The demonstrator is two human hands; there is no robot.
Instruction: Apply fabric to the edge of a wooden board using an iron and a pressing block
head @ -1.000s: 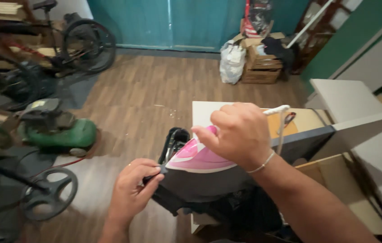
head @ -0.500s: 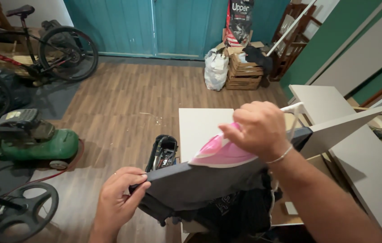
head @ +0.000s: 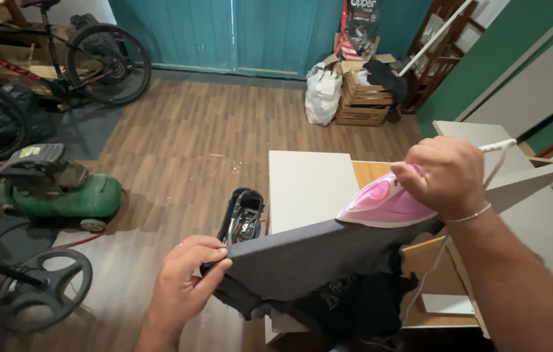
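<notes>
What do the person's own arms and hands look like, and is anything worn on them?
Both forearms are bare, with no sleeves and no gloves in view. The right hand has a thin silver-coloured chain bracelet at the wrist. The left hand shows no ring, watch or band.

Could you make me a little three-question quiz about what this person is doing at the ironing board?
1. True or false: the right hand grips a pink iron.
2. What does the left hand pinch? A) a broom B) the dark garment's edge C) a bicycle wheel
3. The iron's sole rests on the ____ garment.

Key: 1 true. 2 B. 3 dark. The green lawnmower stands on the floor to the left.
</notes>
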